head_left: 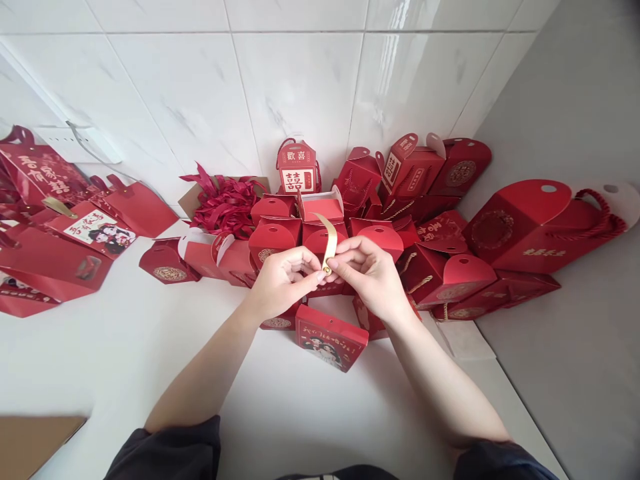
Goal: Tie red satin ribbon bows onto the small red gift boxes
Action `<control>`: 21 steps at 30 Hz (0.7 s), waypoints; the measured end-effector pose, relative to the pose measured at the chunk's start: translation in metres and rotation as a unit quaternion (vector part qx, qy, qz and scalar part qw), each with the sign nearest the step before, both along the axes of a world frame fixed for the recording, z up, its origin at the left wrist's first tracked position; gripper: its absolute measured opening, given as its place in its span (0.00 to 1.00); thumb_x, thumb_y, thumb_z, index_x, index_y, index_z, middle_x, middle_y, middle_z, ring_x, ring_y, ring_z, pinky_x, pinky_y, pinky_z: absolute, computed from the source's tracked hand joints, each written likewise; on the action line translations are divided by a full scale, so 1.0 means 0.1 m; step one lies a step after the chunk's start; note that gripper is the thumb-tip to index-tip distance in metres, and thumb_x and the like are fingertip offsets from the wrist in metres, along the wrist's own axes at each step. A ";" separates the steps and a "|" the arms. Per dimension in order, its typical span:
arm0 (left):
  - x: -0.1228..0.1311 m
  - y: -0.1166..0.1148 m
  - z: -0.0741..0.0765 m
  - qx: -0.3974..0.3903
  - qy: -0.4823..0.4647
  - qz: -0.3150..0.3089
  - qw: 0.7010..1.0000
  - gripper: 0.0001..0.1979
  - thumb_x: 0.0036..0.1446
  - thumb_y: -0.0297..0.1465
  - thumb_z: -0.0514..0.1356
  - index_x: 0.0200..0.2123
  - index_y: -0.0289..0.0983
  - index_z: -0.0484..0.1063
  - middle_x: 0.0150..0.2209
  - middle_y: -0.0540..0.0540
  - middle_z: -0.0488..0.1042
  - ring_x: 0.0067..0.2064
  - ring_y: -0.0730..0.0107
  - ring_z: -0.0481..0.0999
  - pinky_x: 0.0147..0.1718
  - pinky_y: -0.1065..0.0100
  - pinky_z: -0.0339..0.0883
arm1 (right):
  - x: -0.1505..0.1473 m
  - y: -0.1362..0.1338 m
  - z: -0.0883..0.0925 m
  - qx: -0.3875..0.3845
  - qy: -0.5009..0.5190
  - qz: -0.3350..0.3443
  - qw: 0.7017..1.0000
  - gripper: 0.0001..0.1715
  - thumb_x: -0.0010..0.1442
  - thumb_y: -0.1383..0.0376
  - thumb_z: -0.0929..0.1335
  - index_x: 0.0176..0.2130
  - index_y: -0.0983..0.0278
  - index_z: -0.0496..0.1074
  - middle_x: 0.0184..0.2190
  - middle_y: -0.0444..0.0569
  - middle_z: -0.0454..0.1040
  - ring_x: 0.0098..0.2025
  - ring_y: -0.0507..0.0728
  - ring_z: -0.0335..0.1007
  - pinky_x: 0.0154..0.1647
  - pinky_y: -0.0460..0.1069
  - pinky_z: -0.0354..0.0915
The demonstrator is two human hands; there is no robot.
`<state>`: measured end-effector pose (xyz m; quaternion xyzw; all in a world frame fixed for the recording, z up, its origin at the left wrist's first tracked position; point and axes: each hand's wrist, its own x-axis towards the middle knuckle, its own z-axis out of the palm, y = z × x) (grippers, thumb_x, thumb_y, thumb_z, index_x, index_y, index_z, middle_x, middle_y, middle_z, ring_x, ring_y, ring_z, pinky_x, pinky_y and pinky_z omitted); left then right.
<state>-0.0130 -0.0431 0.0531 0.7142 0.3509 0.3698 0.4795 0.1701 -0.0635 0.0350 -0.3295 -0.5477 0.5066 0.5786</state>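
Note:
My left hand [283,280] and my right hand [370,273] meet above the white table [125,347], fingers pinched together on the lower end of a short curved gold strip [329,243]. The strip rises from my fingertips and bends to the left at its top. Right below my hands lies a flat red box with a cartoon couple printed on it [330,337]. Behind the hands stands an open red box with a white inside [320,207].
Several red gift boxes [450,267] crowd the back of the table against the tiled wall. A cardboard box of red ribbons [225,203] sits at the back left. Red paper bags [45,260] lie at the left. A big red box with a rope handle [540,227] rests at the right.

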 end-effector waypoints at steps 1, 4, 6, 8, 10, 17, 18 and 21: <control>0.00 0.01 -0.01 0.000 -0.001 0.006 1.000 0.08 0.59 0.34 0.63 0.34 0.35 0.72 0.34 0.46 0.78 0.38 0.68 0.80 0.34 0.70 0.76 | -0.01 -0.01 0.00 0.012 -0.010 -0.018 1.000 0.11 0.59 0.61 0.73 0.37 0.61 0.68 0.30 0.44 0.78 0.32 0.53 0.78 0.38 0.51 0.75; 0.01 0.04 -0.05 0.014 0.004 0.034 0.999 0.07 0.59 0.33 0.62 0.34 0.35 0.71 0.34 0.47 0.77 0.36 0.69 0.79 0.34 0.70 0.75 | -0.02 -0.05 0.02 0.058 -0.117 -0.072 0.989 0.08 0.62 0.60 0.70 0.36 0.60 0.67 0.33 0.44 0.76 0.35 0.54 0.76 0.39 0.51 0.72; 0.01 0.05 -0.08 0.043 0.019 0.055 0.997 0.06 0.59 0.31 0.62 0.33 0.35 0.70 0.32 0.48 0.76 0.33 0.72 0.78 0.32 0.72 0.74 | -0.02 -0.06 0.04 0.086 -0.203 -0.092 0.971 0.06 0.63 0.60 0.69 0.36 0.60 0.70 0.34 0.45 0.76 0.35 0.54 0.73 0.37 0.49 0.69; 0.01 0.06 -0.09 0.078 0.045 0.069 0.994 0.04 0.58 0.30 0.62 0.33 0.36 0.70 0.31 0.50 0.76 0.31 0.74 0.76 0.31 0.74 0.72 | -0.02 -0.05 0.04 0.100 -0.245 -0.098 0.959 0.06 0.63 0.61 0.69 0.36 0.61 0.71 0.33 0.45 0.75 0.34 0.53 0.71 0.35 0.49 0.67; 0.00 0.05 -0.08 0.104 0.072 0.068 0.990 0.03 0.57 0.29 0.62 0.33 0.36 0.71 0.31 0.51 0.75 0.30 0.76 0.75 0.30 0.76 0.71 | -0.01 -0.03 0.03 0.103 -0.254 -0.092 0.957 0.04 0.63 0.62 0.69 0.36 0.61 0.72 0.33 0.45 0.74 0.34 0.53 0.70 0.35 0.48 0.67; -0.01 0.05 -0.03 0.126 0.086 0.023 0.988 0.02 0.58 0.26 0.59 0.33 0.36 0.68 0.32 0.52 0.72 0.31 0.77 0.74 0.32 0.76 0.71 | 0.00 -0.02 0.03 0.133 -0.297 -0.058 0.944 0.04 0.60 0.70 0.66 0.37 0.61 0.69 0.35 0.44 0.75 0.34 0.52 0.72 0.36 0.46 0.67; -0.01 0.04 -0.03 0.119 0.080 0.013 0.990 0.02 0.58 0.27 0.59 0.33 0.36 0.67 0.32 0.52 0.71 0.32 0.77 0.74 0.33 0.75 0.71 | 0.00 -0.03 0.03 0.146 -0.309 -0.060 0.938 0.04 0.60 0.70 0.66 0.37 0.61 0.69 0.34 0.44 0.75 0.34 0.52 0.71 0.35 0.46 0.66; 0.01 0.02 -0.05 0.088 0.067 0.010 0.994 0.07 0.61 0.32 0.59 0.32 0.37 0.63 0.29 0.53 0.69 0.31 0.76 0.73 0.31 0.75 0.70 | -0.04 -0.04 0.02 0.179 -0.342 -0.065 0.920 0.05 0.58 0.72 0.65 0.35 0.61 0.66 0.32 0.44 0.71 0.32 0.52 0.67 0.33 0.46 0.63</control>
